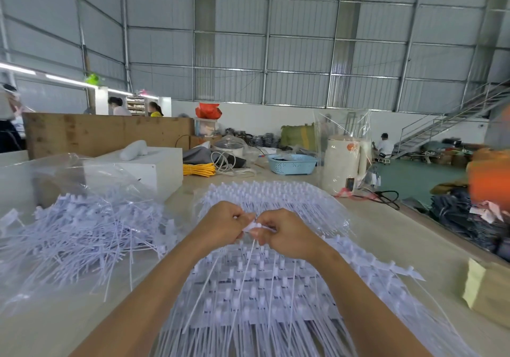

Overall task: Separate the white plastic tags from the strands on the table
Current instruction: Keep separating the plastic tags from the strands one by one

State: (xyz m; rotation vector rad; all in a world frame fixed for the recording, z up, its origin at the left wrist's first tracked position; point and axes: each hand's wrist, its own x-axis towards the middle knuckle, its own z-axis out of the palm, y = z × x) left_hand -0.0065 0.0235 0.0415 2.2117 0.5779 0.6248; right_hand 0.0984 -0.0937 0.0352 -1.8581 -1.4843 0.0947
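Over the table (386, 235), left hand (220, 225) and right hand (287, 235) both pinching one white tag (252, 227) above the joined strands (248, 287). Best twisted off close to its root, with short pulls. Separated pile (82, 235) lying left; loose strands draped beneath, apt to snag.

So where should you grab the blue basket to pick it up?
By its rim, I'd guess, coming down from above. The blue basket sits upright on the table with its open top facing up, and the rim flares wider than the sloping walls, so fingers could hook under it at both short ends.
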